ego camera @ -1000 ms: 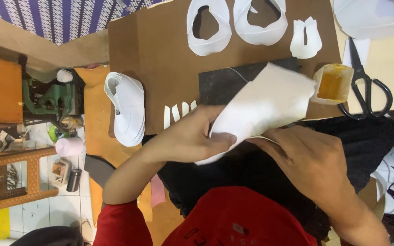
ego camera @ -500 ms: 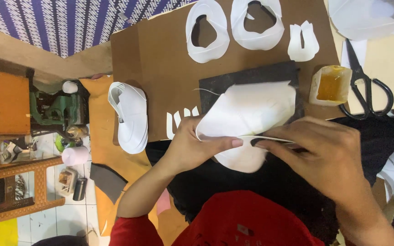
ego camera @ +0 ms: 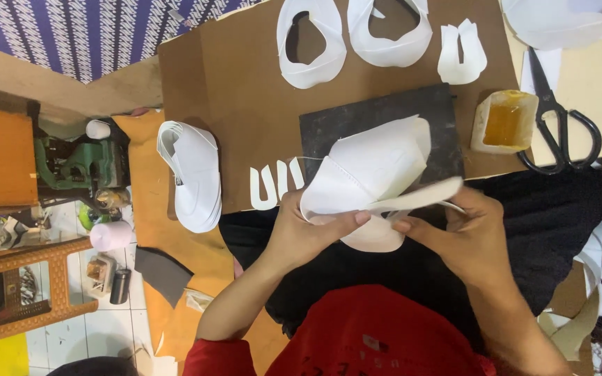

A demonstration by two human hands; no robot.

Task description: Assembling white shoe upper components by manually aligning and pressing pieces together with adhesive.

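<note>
Head view: looks straight down on a person in a red top working over a brown board (ego camera: 245, 90) with a dark slab (ego camera: 377, 122) on it.
Work in hand: a white shoe upper piece (ego camera: 367, 174), folded and curved, held up between both hands just above the near edge of the dark slab.
Left hand (ego camera: 308, 233): clamped on the near left edge of the white shoe upper piece, thumb lying along its lower fold.
Right hand (ego camera: 465, 233): fingers pinched on a thin white strip (ego camera: 419, 198) that runs off the piece toward the right; fingertips of the two hands almost meet.
Seems done: cut white panels (ego camera: 353, 35) lie on the far side of the board beyond the hands, and an assembled white shoe (ego camera: 193, 174) rests to the left of the left hand.
Seems left: by my reading, the strip is not yet pressed flat to the piece; its free end stands off the surface.
Small white strips (ego camera: 273, 184): just left of the left hand, on the board edge.
Glue tub (ego camera: 503, 122): open, amber contents, beyond the right hand.
Scissors (ego camera: 559, 118): right of the tub, well apart from both hands.
Lap: dark cloth (ego camera: 559, 209) beneath the hands.
</note>
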